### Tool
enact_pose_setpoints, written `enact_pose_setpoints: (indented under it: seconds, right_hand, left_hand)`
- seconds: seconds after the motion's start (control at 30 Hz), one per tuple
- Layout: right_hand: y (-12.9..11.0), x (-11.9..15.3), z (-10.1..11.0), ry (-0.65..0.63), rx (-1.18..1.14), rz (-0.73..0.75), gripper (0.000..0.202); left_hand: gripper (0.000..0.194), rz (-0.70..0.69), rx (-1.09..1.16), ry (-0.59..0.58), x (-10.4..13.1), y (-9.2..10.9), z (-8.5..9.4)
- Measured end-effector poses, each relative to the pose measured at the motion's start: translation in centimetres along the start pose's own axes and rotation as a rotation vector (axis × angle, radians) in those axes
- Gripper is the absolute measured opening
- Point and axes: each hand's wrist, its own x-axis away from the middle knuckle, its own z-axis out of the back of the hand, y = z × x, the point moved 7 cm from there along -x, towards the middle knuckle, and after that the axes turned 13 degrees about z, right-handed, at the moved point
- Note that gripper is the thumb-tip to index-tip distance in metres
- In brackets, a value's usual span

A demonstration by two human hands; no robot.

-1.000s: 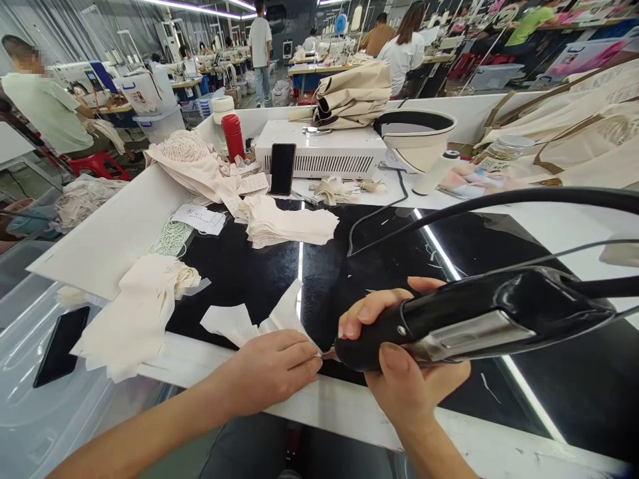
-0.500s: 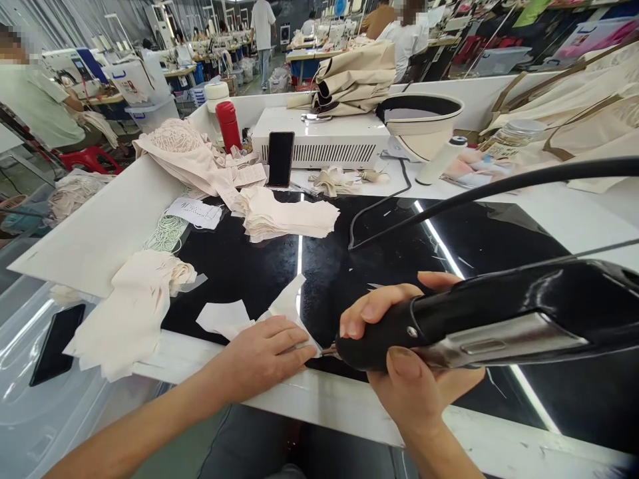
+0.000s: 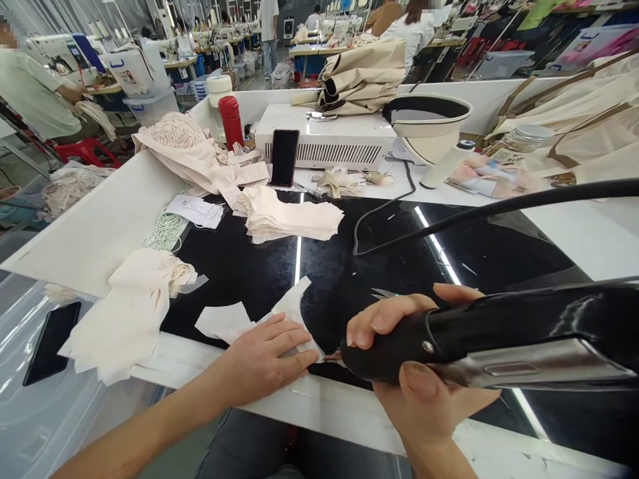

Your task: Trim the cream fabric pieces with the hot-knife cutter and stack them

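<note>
Evidently, steadiness is what the hold is meant to give: a pale cloth piece (image 3: 295, 299) is pinned from above by the left hand (image 3: 259, 366), near the white front edge of the surface (image 3: 349, 411), while its right-hand corner is met by the narrow tip (image 3: 333, 358) of a black handheld tool (image 3: 529, 313). Whether the flap (image 3: 222, 321) beside the left hand belongs to that same piece cannot be told. The tool's weight is borne by the right hand (image 3: 424, 392), its fingers curled over the rounded front end and its thumb laid along the near side, by the metal lever (image 3: 539, 364); a firm aim at the corner is presumably gained.

The left forearm is slanted in from the lower left, with the palm turned down and the fingers stretched out, not closed on anything. The right forearm is angled up from below, its wrist beneath the tool.

Farther off, one cloth pile (image 3: 134, 299) is set at the left and another stack (image 3: 294, 221) on the glossy black panel (image 3: 249, 266), probably for easy reach. Beyond, a phone (image 3: 285, 158) is stood nearly upright before a white vented box (image 3: 324, 141), with a red bottle (image 3: 231, 123) to its left.
</note>
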Motion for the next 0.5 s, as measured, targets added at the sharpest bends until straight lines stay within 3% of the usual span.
enact_pose_setpoints:
  seconds: [0.5]
  right_hand:
    - [0.8, -1.2, 0.0, 0.033, -0.019, 0.082, 0.045]
  left_hand:
    - [0.023, 0.027, -0.009, 0.0, 0.1, -0.1, -0.2]
